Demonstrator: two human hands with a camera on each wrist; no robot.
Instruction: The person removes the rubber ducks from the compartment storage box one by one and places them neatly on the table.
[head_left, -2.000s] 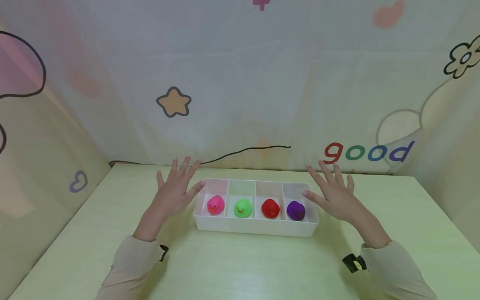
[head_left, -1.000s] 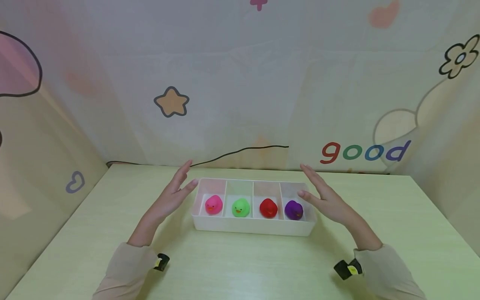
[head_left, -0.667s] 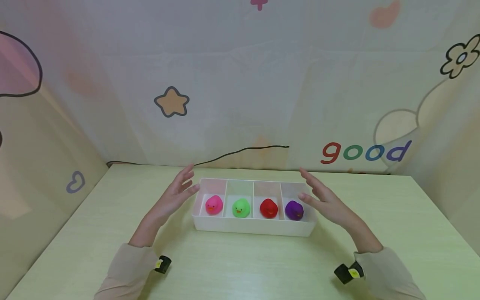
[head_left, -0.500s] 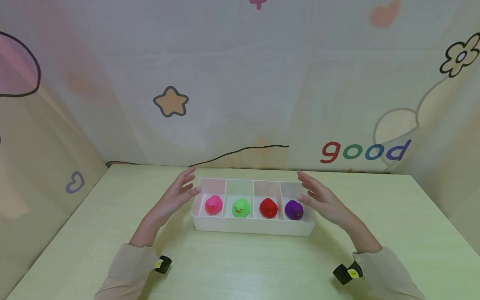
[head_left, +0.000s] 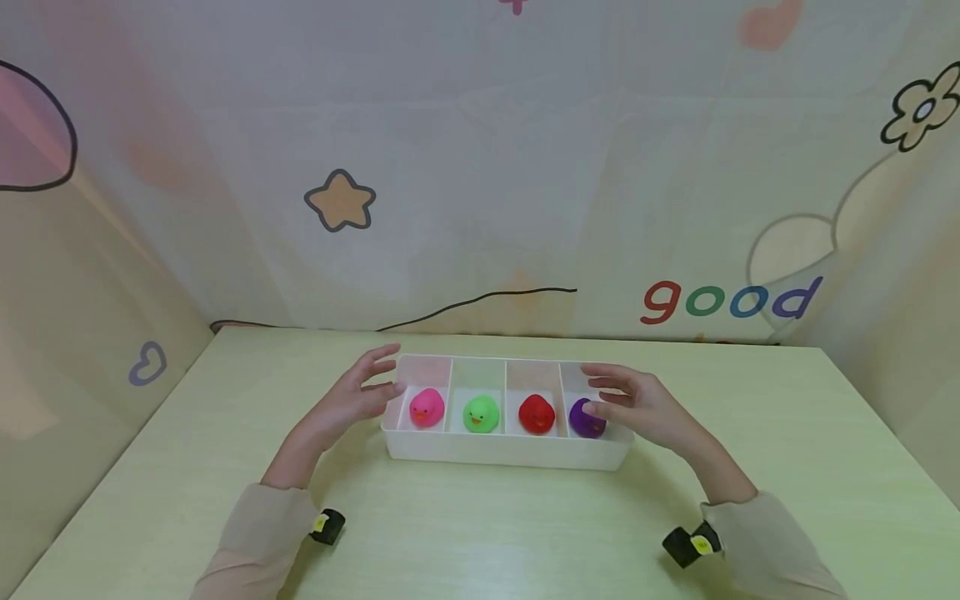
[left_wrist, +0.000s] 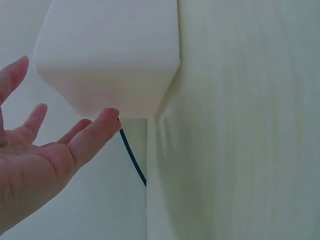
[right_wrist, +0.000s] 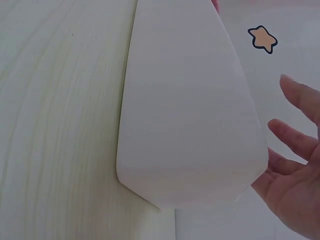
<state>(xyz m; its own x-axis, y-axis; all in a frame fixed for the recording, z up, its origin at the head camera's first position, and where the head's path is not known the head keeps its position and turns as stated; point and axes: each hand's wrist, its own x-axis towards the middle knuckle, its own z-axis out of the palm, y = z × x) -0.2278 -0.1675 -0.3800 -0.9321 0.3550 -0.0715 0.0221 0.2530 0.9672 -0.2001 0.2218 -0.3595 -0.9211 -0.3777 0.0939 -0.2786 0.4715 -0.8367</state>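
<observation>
A white divided box [head_left: 502, 452] stands on the table, one small rubber duck in each compartment. From left to right they are a pink duck [head_left: 427, 408], a green duck [head_left: 481, 414], a red duck [head_left: 536, 415] and a purple duck [head_left: 586, 419]. My left hand [head_left: 356, 396] is at the box's left end, fingers loosely bent, holding nothing. At the right end, my right hand [head_left: 643, 408] hovers over the rim, its thumb covering part of the purple duck in the head view. Both wrist views show relaxed fingers beside the box's ends; contact with the walls I cannot tell.
The pale wooden table [head_left: 495, 533] reaches back to a printed curtain [head_left: 480, 183] with a star and the word "good". Curtain sides also hang at left and right. Dark wrist-camera mounts [head_left: 327, 527] sit by both cuffs.
Both hands, spread wide at first, have turned inward and lowered toward the box's ends, their fingers bending more. The right hand now overlaps the purple duck. Box and ducks have stayed in place.
</observation>
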